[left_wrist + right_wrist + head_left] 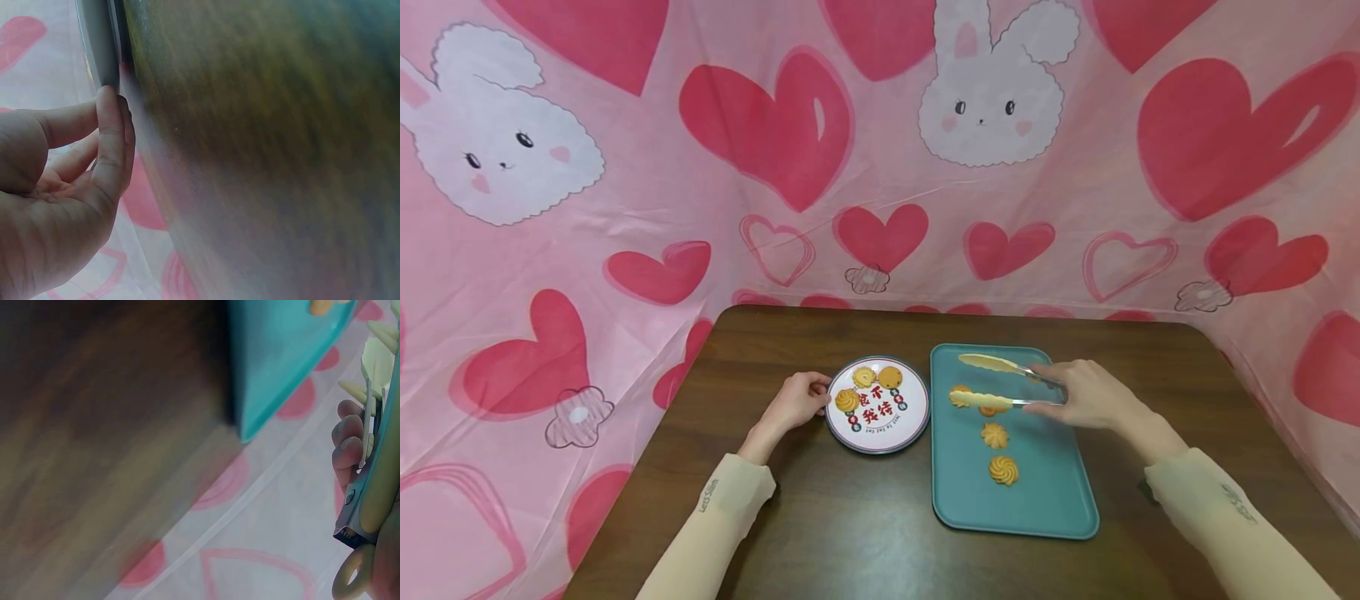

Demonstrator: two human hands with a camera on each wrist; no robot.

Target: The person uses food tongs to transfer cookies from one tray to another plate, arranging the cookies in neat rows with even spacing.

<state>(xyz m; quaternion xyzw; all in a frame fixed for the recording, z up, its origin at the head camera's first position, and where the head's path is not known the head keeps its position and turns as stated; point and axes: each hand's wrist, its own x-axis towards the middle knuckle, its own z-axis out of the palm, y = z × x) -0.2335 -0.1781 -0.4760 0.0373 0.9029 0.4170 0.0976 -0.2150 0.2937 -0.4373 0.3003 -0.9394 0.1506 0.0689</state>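
My left hand (793, 402) pinches the left rim of a round white plate (895, 429) with red and dark lettering. The left wrist view shows thumb and fingers meeting at the plate's edge (100, 44). Three cookies lie towards the plate's back: a swirled cookie (847, 401) and two smaller ones. Over the teal tray (1037, 500), my right hand (1090, 396) holds tongs (988, 400) with cream scalloped tips spread apart. Beneath the nearer tip, cookies are partly hidden; a star-shaped cookie (995, 435) and a swirl cookie (1003, 470) lie in front. Nothing shows gripped between the tips.
Plate and tray stand close side by side on a dark brown wooden table (820, 517). Pink cloth (880, 175) printed with hearts and rabbits hangs behind the table and at its sides. In the right wrist view, a tray corner (256, 419) shows.
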